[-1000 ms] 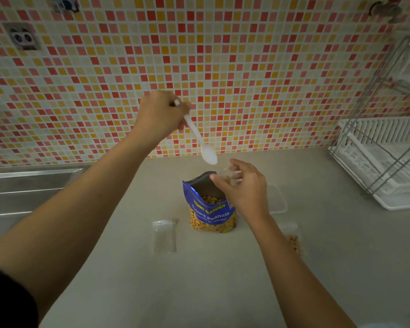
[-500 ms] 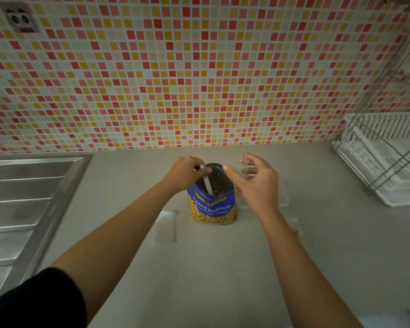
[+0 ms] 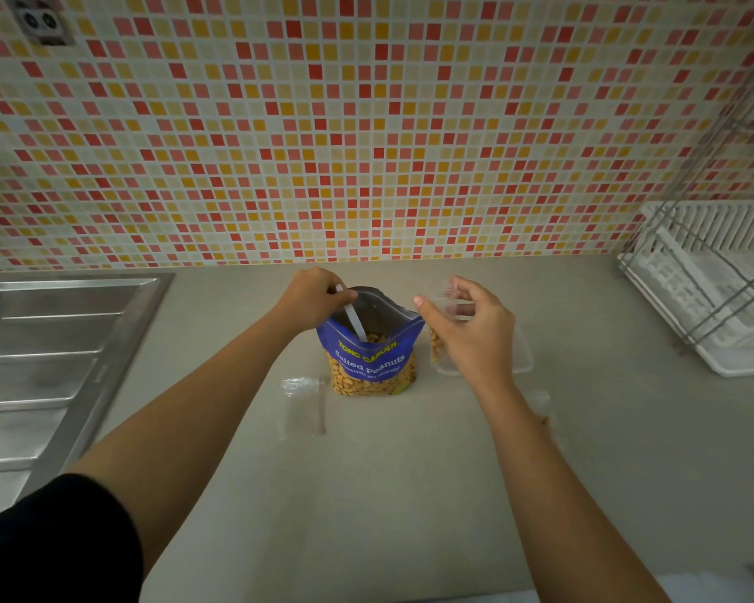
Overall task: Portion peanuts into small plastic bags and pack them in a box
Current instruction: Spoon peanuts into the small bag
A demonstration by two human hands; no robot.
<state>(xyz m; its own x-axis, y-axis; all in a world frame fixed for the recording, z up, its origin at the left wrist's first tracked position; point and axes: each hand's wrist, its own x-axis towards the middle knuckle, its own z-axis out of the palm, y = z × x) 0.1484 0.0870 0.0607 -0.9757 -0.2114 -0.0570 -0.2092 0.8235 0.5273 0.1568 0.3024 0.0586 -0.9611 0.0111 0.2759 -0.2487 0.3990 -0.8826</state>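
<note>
Lowered since a second ago, the left hand (image 3: pixel 312 293) grips a white plastic spoon (image 3: pixel 352 319), bowl sunk among peanuts in the upright blue foil pouch (image 3: pixel 368 359). I see the right hand (image 3: pixel 471 328) pinching a small clear plastic bag (image 3: pixel 437 343), seemingly part-filled with peanuts, beside the clear rectangular plastic box (image 3: pixel 525 363).

I face a beige counter (image 3: pixel 366 493): behind it a red, orange and cream mosaic-tiled wall (image 3: pixel 366 145), left a stainless-steel sink drainboard (image 3: pixel 53 363), right a white plastic dish rack (image 3: pixel 714 293).
</note>
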